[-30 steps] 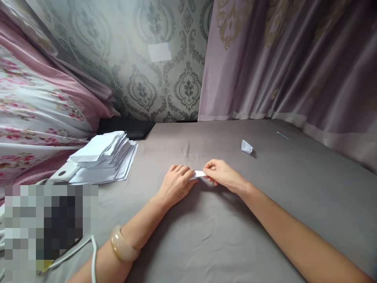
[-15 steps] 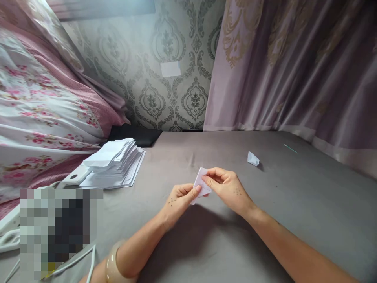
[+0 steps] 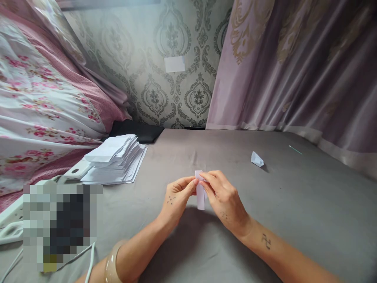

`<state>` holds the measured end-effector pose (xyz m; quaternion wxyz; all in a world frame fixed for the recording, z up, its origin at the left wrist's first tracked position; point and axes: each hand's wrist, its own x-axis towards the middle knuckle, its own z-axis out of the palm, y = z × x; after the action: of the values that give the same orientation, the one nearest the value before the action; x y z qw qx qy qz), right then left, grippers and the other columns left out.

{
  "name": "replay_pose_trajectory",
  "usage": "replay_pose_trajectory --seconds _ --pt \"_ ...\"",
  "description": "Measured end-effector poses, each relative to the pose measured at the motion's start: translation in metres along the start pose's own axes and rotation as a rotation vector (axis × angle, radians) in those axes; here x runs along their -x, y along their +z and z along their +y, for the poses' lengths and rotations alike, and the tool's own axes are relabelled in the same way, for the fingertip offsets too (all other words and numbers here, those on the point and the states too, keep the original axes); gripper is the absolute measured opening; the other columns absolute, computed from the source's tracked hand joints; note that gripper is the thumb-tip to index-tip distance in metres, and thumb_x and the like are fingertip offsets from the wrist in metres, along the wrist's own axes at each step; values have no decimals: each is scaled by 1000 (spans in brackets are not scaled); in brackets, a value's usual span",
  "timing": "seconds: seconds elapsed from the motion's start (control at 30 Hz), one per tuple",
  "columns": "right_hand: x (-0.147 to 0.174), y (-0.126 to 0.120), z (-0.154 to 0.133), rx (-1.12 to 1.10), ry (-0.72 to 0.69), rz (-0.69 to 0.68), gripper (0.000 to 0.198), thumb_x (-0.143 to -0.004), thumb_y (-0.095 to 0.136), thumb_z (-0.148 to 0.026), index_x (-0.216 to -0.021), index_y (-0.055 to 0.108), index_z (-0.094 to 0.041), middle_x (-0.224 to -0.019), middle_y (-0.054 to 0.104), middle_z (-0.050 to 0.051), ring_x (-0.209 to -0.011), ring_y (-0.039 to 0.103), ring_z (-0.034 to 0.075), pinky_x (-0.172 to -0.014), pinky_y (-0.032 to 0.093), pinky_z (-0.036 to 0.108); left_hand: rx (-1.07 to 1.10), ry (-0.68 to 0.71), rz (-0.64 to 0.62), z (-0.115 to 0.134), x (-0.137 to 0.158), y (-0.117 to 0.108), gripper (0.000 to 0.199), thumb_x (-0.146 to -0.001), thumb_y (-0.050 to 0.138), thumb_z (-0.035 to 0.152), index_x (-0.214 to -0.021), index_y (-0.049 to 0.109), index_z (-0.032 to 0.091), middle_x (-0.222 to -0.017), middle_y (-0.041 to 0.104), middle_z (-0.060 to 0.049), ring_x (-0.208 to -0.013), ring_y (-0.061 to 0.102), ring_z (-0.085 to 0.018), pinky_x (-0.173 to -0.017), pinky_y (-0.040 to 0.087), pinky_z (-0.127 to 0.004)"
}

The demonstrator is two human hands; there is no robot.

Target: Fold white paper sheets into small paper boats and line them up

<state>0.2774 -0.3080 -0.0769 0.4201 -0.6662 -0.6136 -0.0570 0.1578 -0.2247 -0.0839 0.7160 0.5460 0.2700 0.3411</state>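
Observation:
A narrow folded strip of white paper [image 3: 200, 198] stands nearly upright between my two hands, above the grey cloth. My left hand [image 3: 180, 196] pinches its left edge between thumb and fingers. From the right, my right hand [image 3: 225, 196] presses thumb and fingertips against the upper part of the same paper. A small flap of paper shows by the right thumb; the rest of that side is hidden behind the fingers. Farther off to the right lies a small folded paper piece [image 3: 257, 159].
At the left stands a stack of white paper sheets [image 3: 110, 151], with a black flat item [image 3: 144, 131] behind it. A white power strip [image 3: 78, 171] and cable [image 3: 92, 261] lie nearby. A thin green stick [image 3: 295, 149] rests at the far right, before the curtain [image 3: 250, 98].
The paper has turned from a tilted, wider face to a narrow upright strip. My right hand has rotated, its fingers now nearer to the left thumb. The view has shifted slightly.

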Motion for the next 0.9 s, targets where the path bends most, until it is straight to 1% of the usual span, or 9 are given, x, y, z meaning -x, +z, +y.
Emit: replay_pose_trajectory --seconds 0.13,0.3,0.47,0.6,0.8,0.9 --pt "2 5 3 21 -35 8 34 -94 39 -20 -125 53 -24 -98 58 8 -84 60 17 -76 51 30 24 -8 17 -1 0 1 31 -76 68 37 -100 72 18 -93 73 -7 -85 64 -19 -79 51 -31" --pt "0 8 3 -46 -44 42 31 -94 41 -18 -120 57 -22 -95 58 7 -80 59 15 -73 50 28 18 24 4 -2 -1 2 32 -78 66 36 -106 70 20 -97 72 -6 -87 64 -19 -79 51 -30" --pt "-4 7 -1 -173 58 47 20 -91 47 -18 -102 64 -22 -90 60 4 -78 60 13 -72 49 25 -22 78 4 -7 -2 -3 29 -79 66 34 -105 70 21 -93 72 -3 -85 63 -17 -78 51 -27" --pt "-7 3 -6 -236 176 19 13 -87 53 -20 -89 66 -21 -86 62 2 -71 58 12 -65 48 24 -57 117 5 -10 -2 -5 26 -77 67 33 -101 72 22 -90 73 -2 -86 63 -16 -80 50 -26" --pt "-10 -2 -11 -303 294 -32 10 -85 56 -22 -82 65 -22 -85 64 0 -69 58 11 -59 45 22 -91 154 -39 -8 -3 -4 28 -80 65 34 -104 71 21 -95 72 -3 -94 63 -19 -87 48 -29" --pt "-10 -2 -12 -335 341 -44 10 -85 56 -24 -83 66 -22 -82 65 -1 -66 59 11 -58 45 22 -140 178 -36 -9 -3 -5 28 -81 63 34 -105 70 21 -97 72 -4 -94 63 -19 -86 49 -28"
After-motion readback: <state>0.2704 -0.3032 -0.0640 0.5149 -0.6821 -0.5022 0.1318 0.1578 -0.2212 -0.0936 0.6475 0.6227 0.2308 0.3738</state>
